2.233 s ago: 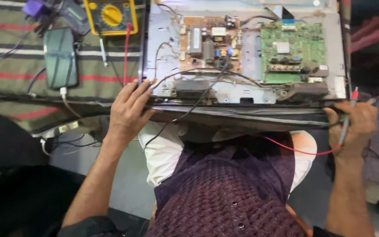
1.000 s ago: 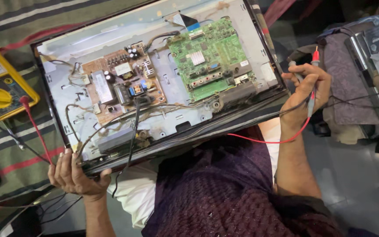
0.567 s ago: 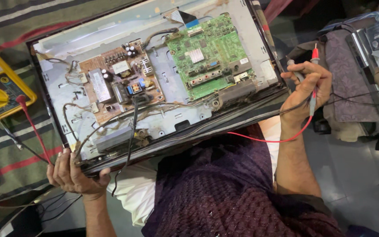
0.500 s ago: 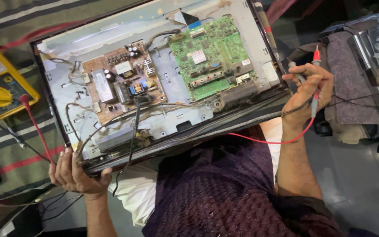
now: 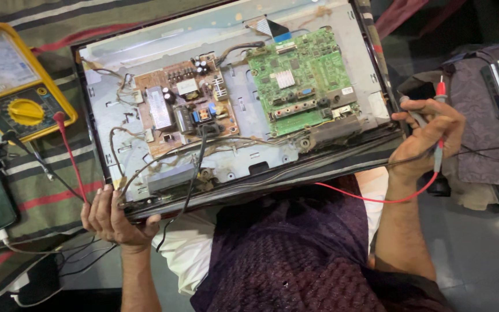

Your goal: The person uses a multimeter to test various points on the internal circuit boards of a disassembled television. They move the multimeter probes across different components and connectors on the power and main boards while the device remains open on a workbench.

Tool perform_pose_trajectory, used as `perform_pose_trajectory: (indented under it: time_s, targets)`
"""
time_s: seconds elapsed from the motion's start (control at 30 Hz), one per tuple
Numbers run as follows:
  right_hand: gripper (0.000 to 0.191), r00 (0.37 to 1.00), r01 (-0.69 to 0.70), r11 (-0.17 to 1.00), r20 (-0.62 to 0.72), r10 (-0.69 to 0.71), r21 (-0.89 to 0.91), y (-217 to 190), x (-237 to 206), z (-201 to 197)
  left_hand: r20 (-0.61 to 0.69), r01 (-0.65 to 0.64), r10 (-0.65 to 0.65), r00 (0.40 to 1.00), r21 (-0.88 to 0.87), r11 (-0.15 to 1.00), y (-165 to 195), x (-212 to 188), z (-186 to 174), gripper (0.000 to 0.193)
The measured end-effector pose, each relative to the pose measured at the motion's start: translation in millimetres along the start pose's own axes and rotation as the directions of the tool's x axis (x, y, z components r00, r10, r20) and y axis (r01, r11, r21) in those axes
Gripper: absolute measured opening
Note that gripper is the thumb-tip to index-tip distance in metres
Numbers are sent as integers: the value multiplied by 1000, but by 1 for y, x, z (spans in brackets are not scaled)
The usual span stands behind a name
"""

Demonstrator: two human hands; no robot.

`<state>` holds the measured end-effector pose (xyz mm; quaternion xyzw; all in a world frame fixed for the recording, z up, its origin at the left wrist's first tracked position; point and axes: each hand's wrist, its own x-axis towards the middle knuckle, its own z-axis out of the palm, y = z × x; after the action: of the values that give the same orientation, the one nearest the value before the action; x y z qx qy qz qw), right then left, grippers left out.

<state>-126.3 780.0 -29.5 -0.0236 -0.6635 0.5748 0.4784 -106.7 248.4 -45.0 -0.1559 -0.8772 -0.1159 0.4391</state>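
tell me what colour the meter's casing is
Yellow; the meter shows best in the head view, at upper left.

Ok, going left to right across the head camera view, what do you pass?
Yellow multimeter → left hand → brown power board → green circuit board → right hand holding the test probes.

Green circuit board [image 5: 300, 81]; tan power board [image 5: 186, 104]; yellow multimeter [image 5: 12, 81]; red probe lead [image 5: 371, 196]; striped cloth [image 5: 47, 190].
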Motion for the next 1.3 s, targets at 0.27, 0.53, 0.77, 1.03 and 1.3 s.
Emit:
perform_pose_trajectory:
  time_s: [0.27,0.53,0.77,1.03,1.3]
  targets:
    - [57,998,70,997,6,-70,-36,3,3,0,-7,0,0,1000,0,1000,0,2,1,76]
    - [56,995,95,993,31,-93,-72,3,4,-2,4,9,-9,1000,-1,1000,-1,0,2,76]
    - [56,989,146,981,56,-139,-130,2,7,-1,2,17,-17,1000,-9,1000,0,0,3,76]
    - [54,991,129,984,56,-123,-126,3,7,-3,-18,-2,2,1000,4,1000,-3,0,6,76]
    - [52,991,129,986,52,-125,-105,4,4,-4,-15,16,-16,1000,0,1000,-3,0,4,77]
